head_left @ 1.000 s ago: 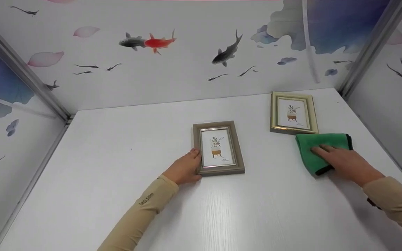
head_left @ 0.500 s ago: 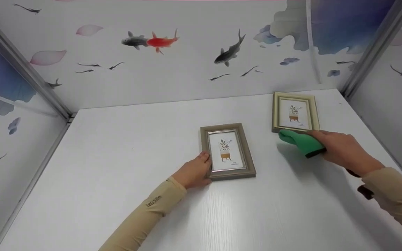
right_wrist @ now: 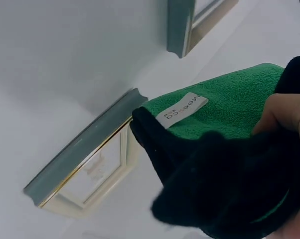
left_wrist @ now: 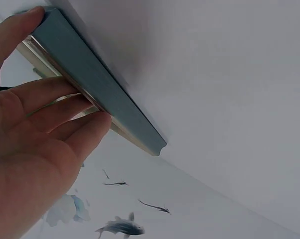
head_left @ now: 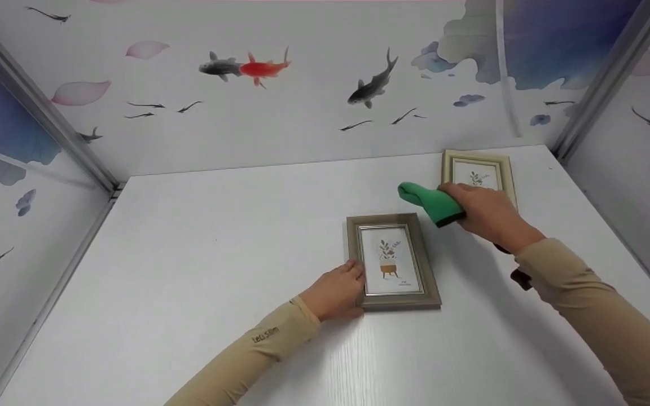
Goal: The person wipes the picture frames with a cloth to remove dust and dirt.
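A grey-brown picture frame [head_left: 429, 273] with a potted-plant print lies face up on the white table. My left hand [head_left: 333, 290] grips its lower left corner; in the left wrist view, the thumb sits at the corner of the frame [left_wrist: 92, 74] while the fingers reach over its long side. A folded green cloth [head_left: 432, 204] with black edging is held in my right hand [head_left: 488, 217], raised above the table. A gold picture frame [head_left: 474, 155] with a similar print lies behind, its lower part hidden by that hand. The right wrist view shows a white label [right_wrist: 182, 109] on the cloth.
The white table [head_left: 189, 270] backs onto a wall panel [head_left: 302, 124] painted with fish and petals. Side panels meet it at grey metal posts [head_left: 618, 79] on the right and left.
My right hand has lifted the cloth from beside the gold frame and carried it left. My left hand has shifted the grey-brown frame right and nearer to me.
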Demonstrator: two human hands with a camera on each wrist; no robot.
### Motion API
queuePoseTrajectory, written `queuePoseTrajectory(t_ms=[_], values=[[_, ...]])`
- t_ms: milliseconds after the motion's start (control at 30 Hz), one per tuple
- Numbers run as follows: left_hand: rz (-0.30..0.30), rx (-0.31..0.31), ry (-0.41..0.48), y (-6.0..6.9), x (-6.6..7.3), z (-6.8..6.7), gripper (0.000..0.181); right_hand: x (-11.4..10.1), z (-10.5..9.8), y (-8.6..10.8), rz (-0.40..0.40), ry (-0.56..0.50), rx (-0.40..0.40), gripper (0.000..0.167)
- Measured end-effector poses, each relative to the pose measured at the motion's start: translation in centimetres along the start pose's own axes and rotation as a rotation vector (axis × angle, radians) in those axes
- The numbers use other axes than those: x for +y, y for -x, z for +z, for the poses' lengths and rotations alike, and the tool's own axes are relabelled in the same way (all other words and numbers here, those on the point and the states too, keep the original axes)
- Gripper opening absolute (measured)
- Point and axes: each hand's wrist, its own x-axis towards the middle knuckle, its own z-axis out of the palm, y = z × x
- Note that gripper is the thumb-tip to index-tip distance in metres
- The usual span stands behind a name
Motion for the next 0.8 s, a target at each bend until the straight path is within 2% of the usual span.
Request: queuePoseTrajectory(t_ms=[200,367,467,600,800], values=[[0.077,0.064,-0.084,-0.2,1.6,-0.1,0.071,-0.7,2.4,-1.4,-0.035,-0.008,-0.048,0.059],[0.128,0.073,-0.135,-0.2,2.3,-0.3,0.069,-1.3,4.7,-1.8,-0.021,-0.033,-0.159,0.061],[0.125,0.072,-0.155,-0.3,2.4,-0.4,0.067,-1.7,5.5,-2.3,-0.009,-0.028,-0.223,0.061],[0.107,0.069,-0.153,-0.3,2.5,-0.6,0.065,-2.2,6.3,-3.3,-0.013,0.007,-0.259,0.062],[0.094,0.057,-0.099,-0.4,2.5,-0.6,0.062,-3.6,6.7,-5.2,-0.015,0.031,-0.333,0.047]])
